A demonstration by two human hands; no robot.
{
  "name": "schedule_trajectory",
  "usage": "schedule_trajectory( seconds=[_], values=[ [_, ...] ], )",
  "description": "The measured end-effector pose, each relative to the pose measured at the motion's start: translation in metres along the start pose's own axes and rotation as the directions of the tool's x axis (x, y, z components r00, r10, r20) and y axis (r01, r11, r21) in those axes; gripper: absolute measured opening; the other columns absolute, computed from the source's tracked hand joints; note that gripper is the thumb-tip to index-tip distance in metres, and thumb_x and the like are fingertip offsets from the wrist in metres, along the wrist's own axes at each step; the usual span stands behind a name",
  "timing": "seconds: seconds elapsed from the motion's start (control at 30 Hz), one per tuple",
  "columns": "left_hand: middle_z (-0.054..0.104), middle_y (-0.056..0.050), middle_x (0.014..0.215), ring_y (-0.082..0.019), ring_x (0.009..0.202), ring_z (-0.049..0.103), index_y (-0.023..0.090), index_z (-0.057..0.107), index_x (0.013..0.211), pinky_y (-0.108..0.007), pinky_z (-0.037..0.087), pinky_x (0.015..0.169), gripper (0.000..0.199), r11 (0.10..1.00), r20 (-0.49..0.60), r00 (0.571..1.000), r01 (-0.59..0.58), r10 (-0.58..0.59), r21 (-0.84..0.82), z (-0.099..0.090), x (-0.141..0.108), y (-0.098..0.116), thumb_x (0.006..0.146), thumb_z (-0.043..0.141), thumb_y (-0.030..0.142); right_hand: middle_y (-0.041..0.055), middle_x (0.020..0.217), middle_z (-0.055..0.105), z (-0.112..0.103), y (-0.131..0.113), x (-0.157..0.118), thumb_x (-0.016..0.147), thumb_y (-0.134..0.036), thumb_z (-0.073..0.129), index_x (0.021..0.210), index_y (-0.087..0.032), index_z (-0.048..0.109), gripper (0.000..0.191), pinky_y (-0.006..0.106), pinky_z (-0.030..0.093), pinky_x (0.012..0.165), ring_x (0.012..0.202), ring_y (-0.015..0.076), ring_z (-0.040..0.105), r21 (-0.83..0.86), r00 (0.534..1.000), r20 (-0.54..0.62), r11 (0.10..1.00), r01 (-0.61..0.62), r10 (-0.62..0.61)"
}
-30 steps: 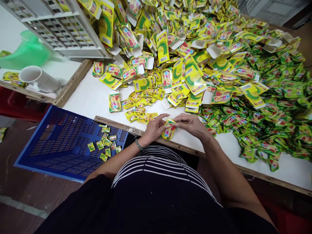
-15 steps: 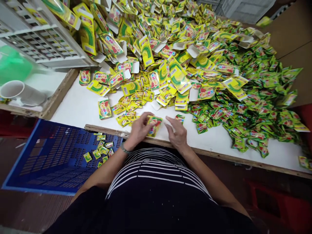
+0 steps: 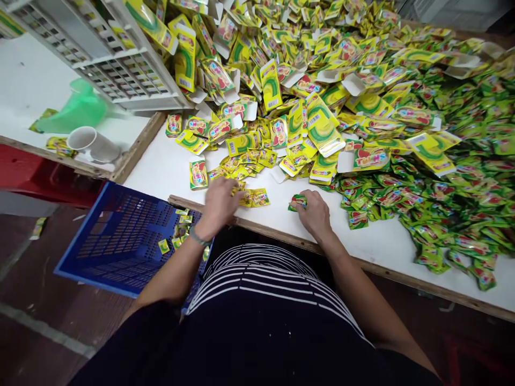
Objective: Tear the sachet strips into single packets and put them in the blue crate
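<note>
My left hand (image 3: 222, 202) is closed at the table's front edge, its fingertips over small yellow packets; what it grips is hidden. Just right of it lie two yellow packets (image 3: 253, 198) side by side. My right hand (image 3: 315, 210) is closed on a green packet (image 3: 296, 202) at the white tabletop's front. A small upright-printed box (image 3: 198, 175) lies behind my left hand. Behind both hands spreads a heap of yellow boxes (image 3: 322, 126), many with open flaps. Green packets (image 3: 406, 198) are heaped on the right.
A blue crate (image 3: 100, 241) holding several small boxes stands below the table at left. Further left are a white cup (image 3: 90, 143), a green bag (image 3: 80, 110) and a white slatted crate (image 3: 132, 69). A wooden edge strip (image 3: 277, 234) runs along the table front.
The box that was between my hands is out of sight. My left hand has moved onto the yellow packets, and my right hand has closed on the green packet. The view has shifted left.
</note>
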State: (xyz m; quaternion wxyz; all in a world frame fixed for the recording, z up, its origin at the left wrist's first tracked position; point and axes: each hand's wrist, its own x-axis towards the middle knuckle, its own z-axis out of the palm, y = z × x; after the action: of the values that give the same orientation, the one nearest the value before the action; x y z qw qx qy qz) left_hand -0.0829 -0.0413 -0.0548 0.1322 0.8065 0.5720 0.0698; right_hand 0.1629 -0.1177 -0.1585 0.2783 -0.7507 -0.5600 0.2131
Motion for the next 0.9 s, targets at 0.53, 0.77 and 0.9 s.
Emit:
schedule_trajectory(
  seconds=[0.53, 0.77, 0.9],
  values=[
    [0.057, 0.005, 0.058, -0.010, 0.051, 0.044, 0.018, 0.057, 0.082, -0.022, 0.030, 0.054, 0.019, 0.704, 0.199, 0.980, 0.158, -0.024, -0.692, 0.069, 0.020, 0.051, 0.078, 0.069, 0.032, 0.0026, 0.075, 0.073, -0.008, -0.015, -0.012, 0.059, -0.048, 0.084, 0.088, -0.018, 0.073, 0.043, 0.038, 0.059, 0.070, 0.066, 0.0179, 0.066, 0.802, 0.948, 0.118, 0.535, -0.266, 0.296],
    [0.050, 0.008, 0.047, -0.006, 0.043, 0.045, 0.015, 0.057, 0.079, -0.018, 0.040, 0.048, 0.029, 0.345, 0.377, 0.926, 0.362, -0.025, -0.866, 0.079, 0.011, 0.057, 0.070, 0.077, 0.034, 0.0010, 0.072, 0.070, -0.014, -0.029, -0.009, 0.057, -0.044, 0.086, 0.080, -0.019, 0.066, 0.039, 0.030, 0.055, 0.059, 0.063, 0.0152, 0.063, 0.846, 0.933, 0.015, 0.494, -0.203, 0.358],
    [0.060, 0.004, 0.056, -0.007, 0.052, 0.056, 0.014, 0.060, 0.081, -0.018, 0.047, 0.052, 0.023, 0.189, 0.449, 0.892, 0.449, -0.044, -0.873, 0.075, 0.010, 0.059, 0.071, 0.075, 0.028, 0.0005, 0.074, 0.069, -0.013, -0.035, -0.010, 0.051, -0.048, 0.087, 0.083, -0.018, 0.065, 0.049, 0.028, 0.053, 0.053, 0.063, 0.0153, 0.062, 0.813, 0.924, 0.083, 0.510, -0.280, 0.373]
  ],
)
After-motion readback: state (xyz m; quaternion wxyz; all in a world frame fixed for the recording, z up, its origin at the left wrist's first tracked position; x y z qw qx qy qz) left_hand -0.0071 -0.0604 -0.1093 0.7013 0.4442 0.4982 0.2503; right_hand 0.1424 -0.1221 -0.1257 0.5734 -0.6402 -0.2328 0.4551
